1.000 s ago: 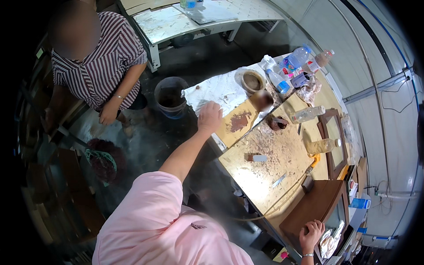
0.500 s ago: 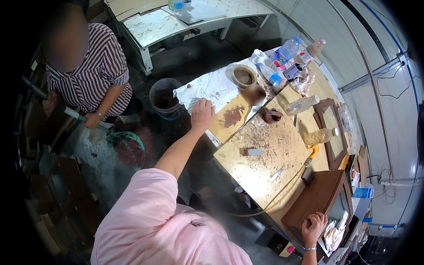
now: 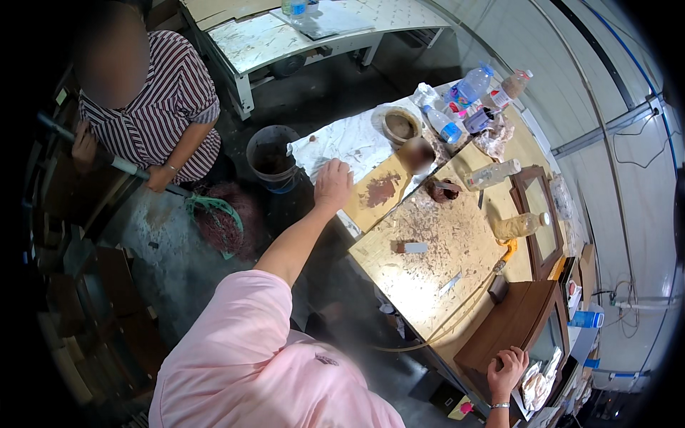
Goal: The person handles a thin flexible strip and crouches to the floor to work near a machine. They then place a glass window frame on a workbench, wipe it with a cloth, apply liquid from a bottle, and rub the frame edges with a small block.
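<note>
My left hand (image 3: 334, 184) rests on the near left edge of the worktable, fingers laid over a white paper sheet (image 3: 335, 151). Beside it is a tan board (image 3: 378, 191) smeared with brown paste. At the lower right, my right hand (image 3: 507, 371) lies on the edge of a dark brown wooden cabinet (image 3: 503, 324) with a glass front, its fingers spread and slightly bent. Neither hand appears to hold anything. On the pale tabletop are a putty scraper (image 3: 414, 247), a thin blade (image 3: 449, 284) and a brown-stained cup (image 3: 444, 190).
Across the left aisle, another person (image 3: 168, 100) in a striped shirt holds a broom (image 3: 217, 221) with reddish bristles. A bucket (image 3: 272, 158) stands by the table. Bottles (image 3: 492, 175), a bowl of paste (image 3: 402, 125), a wooden frame (image 3: 539, 214) and a yellow hose (image 3: 457, 321) occupy the tabletop.
The other person's broom has swung right and its bristles now show more fully. The whole view has shifted slightly. Both my hands stay in the same places.
</note>
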Demonstrator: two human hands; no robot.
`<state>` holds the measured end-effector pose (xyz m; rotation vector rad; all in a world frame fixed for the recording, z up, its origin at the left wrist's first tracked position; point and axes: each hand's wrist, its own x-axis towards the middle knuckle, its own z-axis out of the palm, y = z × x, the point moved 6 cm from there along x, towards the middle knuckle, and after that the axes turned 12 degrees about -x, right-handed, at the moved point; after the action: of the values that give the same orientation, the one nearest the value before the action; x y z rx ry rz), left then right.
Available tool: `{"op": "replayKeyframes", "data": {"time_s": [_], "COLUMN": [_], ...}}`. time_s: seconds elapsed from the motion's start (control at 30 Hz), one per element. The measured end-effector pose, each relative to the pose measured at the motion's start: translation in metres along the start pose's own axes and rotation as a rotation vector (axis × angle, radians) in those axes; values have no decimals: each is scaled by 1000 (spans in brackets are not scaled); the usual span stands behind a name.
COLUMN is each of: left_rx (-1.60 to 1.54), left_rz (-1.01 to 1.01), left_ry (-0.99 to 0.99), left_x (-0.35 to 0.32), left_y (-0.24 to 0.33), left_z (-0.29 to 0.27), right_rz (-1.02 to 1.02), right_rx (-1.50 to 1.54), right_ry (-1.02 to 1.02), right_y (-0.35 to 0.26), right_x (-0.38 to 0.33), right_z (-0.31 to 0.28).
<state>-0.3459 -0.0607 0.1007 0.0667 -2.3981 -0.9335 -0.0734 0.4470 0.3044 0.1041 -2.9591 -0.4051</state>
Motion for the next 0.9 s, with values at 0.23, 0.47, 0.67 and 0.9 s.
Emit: {"op": "replayKeyframes", "data": {"time_s": [0.23, 0.47, 0.67, 0.9], "left_rx": [-4, 7, 20, 30], "left_rz": [13, 1, -29, 49], "left_ry": [18, 6, -46, -29], "left_x": [0, 0, -1, 1], "left_y": [2, 0, -3, -3], "left_z": [0, 0, -3, 8], "right_rz": [2, -2, -11, -18], "right_rx": [2, 3, 1, -27], "right_ry": [3, 14, 14, 8], "right_y": [4, 3, -2, 1], "right_x": [-1, -2, -1, 6], "right_z": [3, 4, 1, 0]}}
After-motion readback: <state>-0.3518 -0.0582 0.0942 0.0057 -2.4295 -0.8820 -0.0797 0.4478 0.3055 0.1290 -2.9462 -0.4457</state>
